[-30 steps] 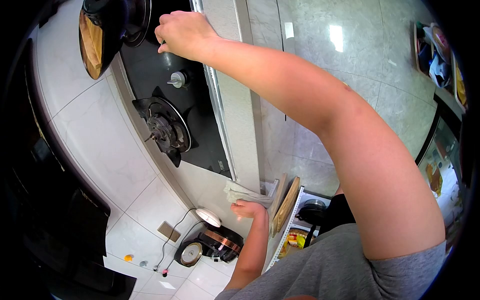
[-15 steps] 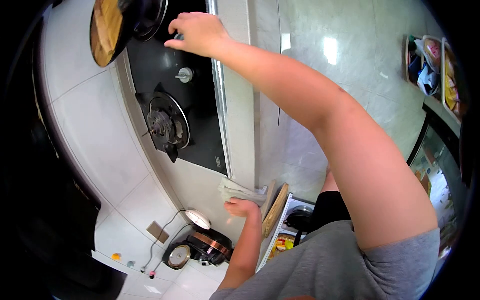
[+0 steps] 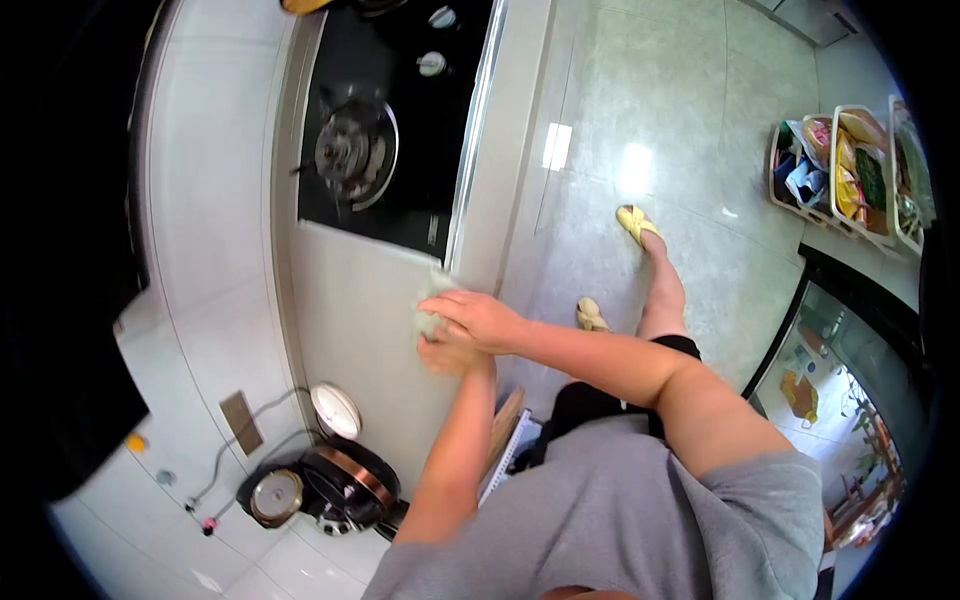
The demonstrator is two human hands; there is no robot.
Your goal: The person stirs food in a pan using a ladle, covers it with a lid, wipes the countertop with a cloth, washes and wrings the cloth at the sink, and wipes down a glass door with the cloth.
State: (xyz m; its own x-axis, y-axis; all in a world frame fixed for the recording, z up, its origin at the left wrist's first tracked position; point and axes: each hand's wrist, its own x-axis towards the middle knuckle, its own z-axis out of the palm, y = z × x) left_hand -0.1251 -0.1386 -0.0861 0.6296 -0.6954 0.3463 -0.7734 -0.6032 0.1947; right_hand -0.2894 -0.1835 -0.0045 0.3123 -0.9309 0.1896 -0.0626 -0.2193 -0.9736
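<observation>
My right hand (image 3: 485,320) has swung from the round stove knobs (image 3: 432,64) to the limp, pale cloth (image 3: 428,312) over the smooth surface (image 3: 350,290), fingers curled onto it. Left hand (image 3: 448,355) is blurry, can't tell its grip.

No word or number can be read. A small pale mark (image 3: 433,230) sits on the black glass of the stove (image 3: 420,150), in the corner by the silver edge; it may be a brand name, but its letters are too small and blurred to make out. Any print on the packets (image 3: 848,185) in the bins is likewise too small to read.
</observation>
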